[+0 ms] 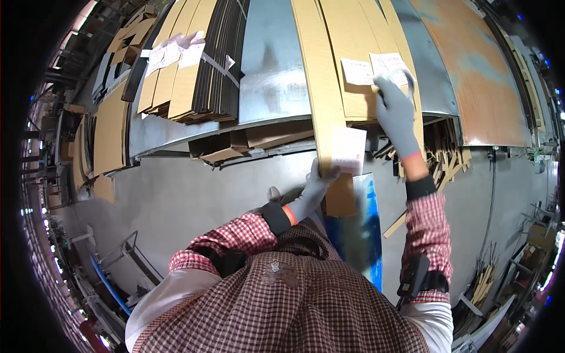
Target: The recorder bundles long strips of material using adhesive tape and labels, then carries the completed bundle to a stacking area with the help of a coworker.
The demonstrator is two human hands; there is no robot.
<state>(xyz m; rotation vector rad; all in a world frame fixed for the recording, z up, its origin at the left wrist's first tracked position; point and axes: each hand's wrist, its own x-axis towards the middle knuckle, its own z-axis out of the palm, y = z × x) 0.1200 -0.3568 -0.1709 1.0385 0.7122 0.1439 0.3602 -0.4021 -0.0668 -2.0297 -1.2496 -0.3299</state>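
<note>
My left hand (315, 189), in a grey glove, is closed around the near end of a long cardboard strip (321, 88) that juts toward me over the table edge. Its thumb lies by the lower edge of a white printed sheet (348, 150) on the cardboard. Farther off, my gloved right hand (395, 112) is closed over wider cardboard pieces (359, 35), beside two paper slips (356, 72). A small dark thing shows at its fingers and a pale curved band (407, 82) beside them; what it holds I cannot make out.
A strapped stack of cardboard strips (203, 76) with crumpled papers stands at the left of the metal table (273, 65). Cardboard boxes (253, 141) and offcuts (450, 159) lie underneath. A rust-brown sheet (471, 65) is at right; a blue-edged panel (359, 235) is close to my body.
</note>
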